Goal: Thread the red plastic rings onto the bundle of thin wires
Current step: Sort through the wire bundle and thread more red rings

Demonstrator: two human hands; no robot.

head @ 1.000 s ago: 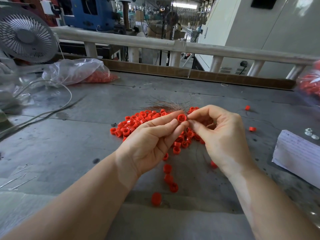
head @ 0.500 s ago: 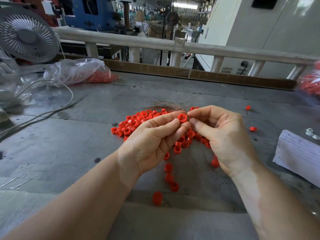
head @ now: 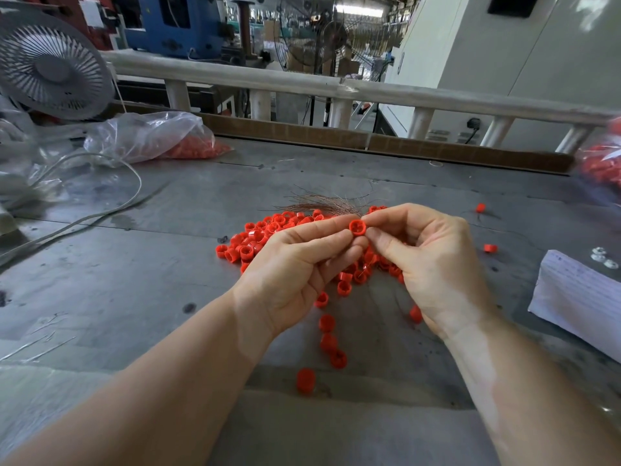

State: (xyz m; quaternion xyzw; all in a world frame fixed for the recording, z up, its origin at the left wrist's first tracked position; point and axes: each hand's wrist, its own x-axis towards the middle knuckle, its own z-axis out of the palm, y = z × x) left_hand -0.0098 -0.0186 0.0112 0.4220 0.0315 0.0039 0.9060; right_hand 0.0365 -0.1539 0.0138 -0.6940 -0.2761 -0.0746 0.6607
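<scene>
My left hand [head: 295,274] pinches one red plastic ring [head: 357,227] between thumb and forefinger, its opening facing me. My right hand [head: 433,264] meets it from the right, its thumb and forefinger pinched at the ring's edge; whether a wire lies between them is too fine to tell. A bundle of thin coppery wires [head: 322,205] fans out on the table just behind the hands. A heap of loose red rings [head: 265,235] lies under and left of the hands, and a few more trail toward me [head: 327,322].
The grey metal table [head: 134,297] carries a clear bag of red rings [head: 151,139] and white cables at the far left, a small fan [head: 50,65], a lined paper pad [head: 578,297] at right, another bag of rings [head: 601,163] at far right. A railing runs behind.
The ring in my left hand has turned slightly so its opening shows more fully. Both hands stay close together in nearly the same place.
</scene>
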